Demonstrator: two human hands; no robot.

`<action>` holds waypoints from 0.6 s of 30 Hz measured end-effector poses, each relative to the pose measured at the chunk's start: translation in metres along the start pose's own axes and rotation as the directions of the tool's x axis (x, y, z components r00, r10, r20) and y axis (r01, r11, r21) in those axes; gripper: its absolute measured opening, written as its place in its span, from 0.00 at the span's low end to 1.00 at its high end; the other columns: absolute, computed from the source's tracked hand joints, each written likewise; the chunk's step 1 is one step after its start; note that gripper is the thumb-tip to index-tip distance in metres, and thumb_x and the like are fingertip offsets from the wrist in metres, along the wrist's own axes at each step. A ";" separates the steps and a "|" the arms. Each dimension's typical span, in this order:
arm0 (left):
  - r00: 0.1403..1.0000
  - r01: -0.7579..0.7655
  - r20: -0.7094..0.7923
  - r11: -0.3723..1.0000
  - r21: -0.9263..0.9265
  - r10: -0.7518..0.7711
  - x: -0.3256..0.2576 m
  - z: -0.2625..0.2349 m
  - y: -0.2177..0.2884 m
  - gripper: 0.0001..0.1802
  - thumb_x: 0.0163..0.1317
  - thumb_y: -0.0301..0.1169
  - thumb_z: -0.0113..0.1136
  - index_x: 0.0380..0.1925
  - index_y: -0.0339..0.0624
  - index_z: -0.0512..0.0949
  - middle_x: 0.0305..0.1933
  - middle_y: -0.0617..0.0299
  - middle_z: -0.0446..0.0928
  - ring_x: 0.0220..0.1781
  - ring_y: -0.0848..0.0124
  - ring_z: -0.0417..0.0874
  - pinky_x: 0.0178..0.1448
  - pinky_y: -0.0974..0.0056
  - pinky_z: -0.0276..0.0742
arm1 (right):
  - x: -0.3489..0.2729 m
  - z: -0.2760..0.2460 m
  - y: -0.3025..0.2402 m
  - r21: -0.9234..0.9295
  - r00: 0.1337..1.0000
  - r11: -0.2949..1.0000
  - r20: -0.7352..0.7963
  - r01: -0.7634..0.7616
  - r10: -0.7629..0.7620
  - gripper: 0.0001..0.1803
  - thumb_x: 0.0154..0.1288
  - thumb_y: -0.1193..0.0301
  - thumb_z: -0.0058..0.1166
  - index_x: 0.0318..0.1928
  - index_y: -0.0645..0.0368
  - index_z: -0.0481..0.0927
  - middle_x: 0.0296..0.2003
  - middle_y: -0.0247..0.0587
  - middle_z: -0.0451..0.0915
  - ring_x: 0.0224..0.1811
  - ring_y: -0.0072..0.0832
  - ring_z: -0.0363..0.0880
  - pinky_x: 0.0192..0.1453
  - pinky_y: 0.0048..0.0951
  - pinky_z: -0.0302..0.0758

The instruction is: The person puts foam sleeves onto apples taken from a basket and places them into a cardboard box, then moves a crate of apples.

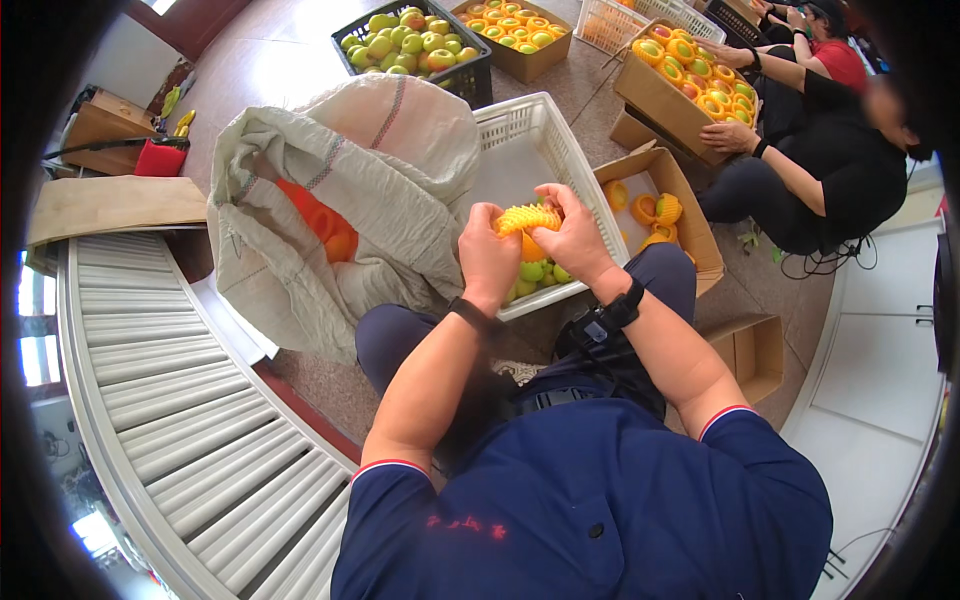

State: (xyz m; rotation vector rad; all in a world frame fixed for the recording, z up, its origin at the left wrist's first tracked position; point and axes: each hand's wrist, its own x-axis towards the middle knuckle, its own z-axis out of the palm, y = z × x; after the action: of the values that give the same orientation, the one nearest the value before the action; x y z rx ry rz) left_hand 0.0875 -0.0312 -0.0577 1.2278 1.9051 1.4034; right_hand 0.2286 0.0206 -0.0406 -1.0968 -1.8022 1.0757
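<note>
Yellow foam net (528, 217) lengthwise left-right

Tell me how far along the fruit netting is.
Done: a few netted fruits lie in the open cardboard box on the person's right. In hand: the left hand and right hand stretch a yellow foam net over a fruit. Left: a few bare green fruits remain in the white crate, and the black crate beyond is full of unwrapped fruit.
</note>
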 end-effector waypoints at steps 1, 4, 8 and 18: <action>0.999 -0.049 0.016 0.997 0.055 0.049 0.001 0.001 0.000 0.14 0.51 0.23 0.67 0.38 0.37 0.77 0.34 0.52 0.78 0.36 0.54 0.82 0.44 0.55 0.80 | 0.000 -0.002 0.001 -0.033 0.997 0.997 0.020 -0.072 0.073 0.23 0.55 0.77 0.56 0.54 0.62 0.77 0.47 0.53 0.80 0.50 0.47 0.81 0.56 0.38 0.78; 0.981 -0.195 0.012 0.975 0.104 0.195 -0.001 0.007 0.005 0.14 0.50 0.23 0.67 0.38 0.36 0.77 0.34 0.52 0.78 0.38 0.53 0.81 0.47 0.54 0.79 | 0.001 -0.004 0.002 -0.190 0.991 0.973 -0.011 0.129 -0.133 0.22 0.55 0.76 0.58 0.53 0.61 0.77 0.45 0.53 0.80 0.50 0.49 0.80 0.55 0.40 0.78; 0.952 -0.306 0.012 0.949 0.077 0.306 -0.003 0.011 0.013 0.16 0.51 0.23 0.65 0.41 0.36 0.78 0.37 0.49 0.79 0.42 0.51 0.82 0.51 0.54 0.78 | 0.003 -0.010 -0.006 -0.304 0.989 0.942 0.063 0.143 -0.130 0.21 0.55 0.75 0.59 0.51 0.61 0.77 0.43 0.51 0.80 0.49 0.50 0.80 0.54 0.43 0.77; 0.989 -0.143 0.073 0.974 0.175 0.132 -0.004 0.000 0.002 0.19 0.53 0.22 0.61 0.47 0.39 0.79 0.43 0.51 0.79 0.47 0.51 0.82 0.53 0.55 0.78 | -0.010 0.000 0.010 -0.363 0.995 0.928 -0.025 0.079 -0.094 0.24 0.54 0.75 0.59 0.54 0.57 0.75 0.42 0.48 0.80 0.47 0.49 0.79 0.51 0.47 0.76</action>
State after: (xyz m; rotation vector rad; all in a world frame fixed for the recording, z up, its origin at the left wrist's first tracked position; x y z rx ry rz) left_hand 0.0903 -0.0341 -0.0566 1.4963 1.9729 1.2665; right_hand 0.2348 0.0145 -0.0513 -1.2281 -2.0462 0.6761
